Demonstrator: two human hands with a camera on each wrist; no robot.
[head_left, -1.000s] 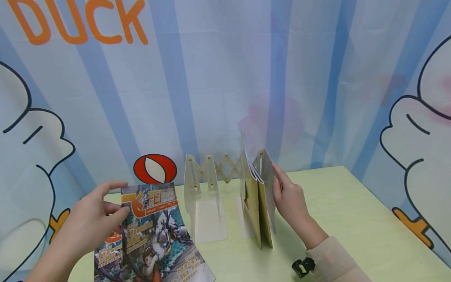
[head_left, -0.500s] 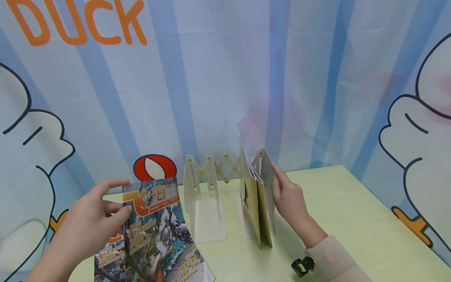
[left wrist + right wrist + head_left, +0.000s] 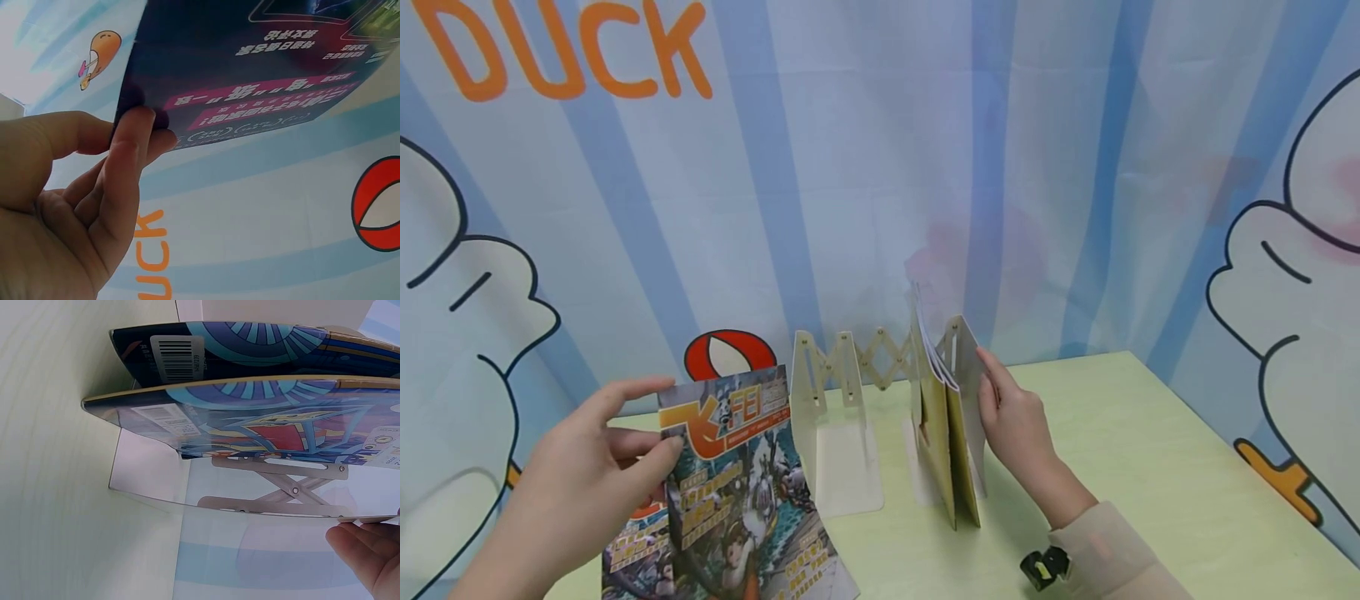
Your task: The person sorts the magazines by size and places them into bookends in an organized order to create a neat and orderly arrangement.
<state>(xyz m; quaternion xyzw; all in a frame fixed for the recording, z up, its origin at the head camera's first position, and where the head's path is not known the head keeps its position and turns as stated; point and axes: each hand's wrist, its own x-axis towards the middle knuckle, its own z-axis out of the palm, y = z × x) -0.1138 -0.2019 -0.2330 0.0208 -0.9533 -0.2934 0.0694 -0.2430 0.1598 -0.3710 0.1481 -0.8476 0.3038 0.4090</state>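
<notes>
The left hand (image 3: 591, 467) pinches a raised magazine (image 3: 741, 483) by its upper left corner, to the left of a pale folding bookend (image 3: 848, 471). A second magazine (image 3: 634, 554) shows partly beneath it. The right hand (image 3: 1018, 425) touches the outer side of the bookend's right end panel (image 3: 973, 396); whether its fingers curl round the edge is hard to tell. Two books (image 3: 951, 442) stand upright just inside that panel, above the light green surface (image 3: 1135, 467).

"FEI" on mag (image 3: 756, 492) — "DUCK" on bkgd (image 3: 887, 167)
</notes>
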